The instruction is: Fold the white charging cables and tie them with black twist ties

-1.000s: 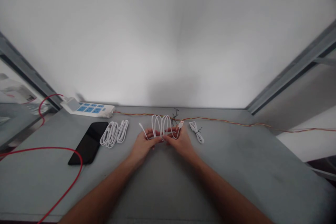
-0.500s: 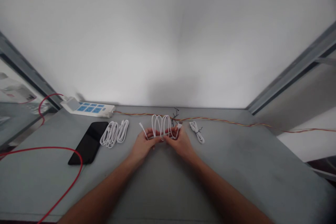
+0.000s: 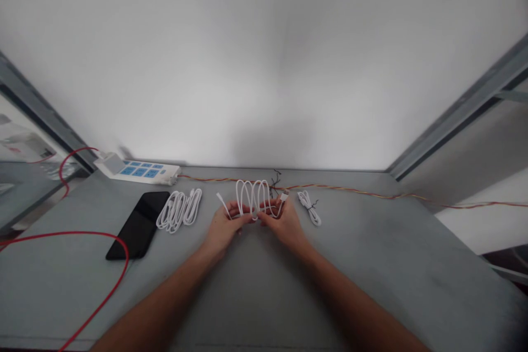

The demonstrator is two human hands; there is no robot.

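A white USB cable (image 3: 247,191), wound into several loose loops, is held between my two hands above the table. My left hand (image 3: 226,226) is closed on the left side of the loops, thumb on top; a thin connector end sticks up beside its fingers. On the other side, my right hand (image 3: 281,222) pinches the right part of the same cable, and the USB plug stands up by its fingers. The thumbs are close together but apart. Right of my right hand lies a white cable bundle (image 3: 309,208) with a black twist tie round it.
Coiled white cables (image 3: 178,211) lie beside a black phone (image 3: 139,225) on the grey table (image 3: 371,264). Behind them is a power strip (image 3: 140,172) with a plugged-in charger. A red cable (image 3: 99,232) curves at left. A twisted wire (image 3: 355,191) and black twist ties (image 3: 275,180) lie near the wall.
My hands have drawn very slightly apart, and the loops of the USB cable are spread a little wider to the left. Both hands keep their hold.
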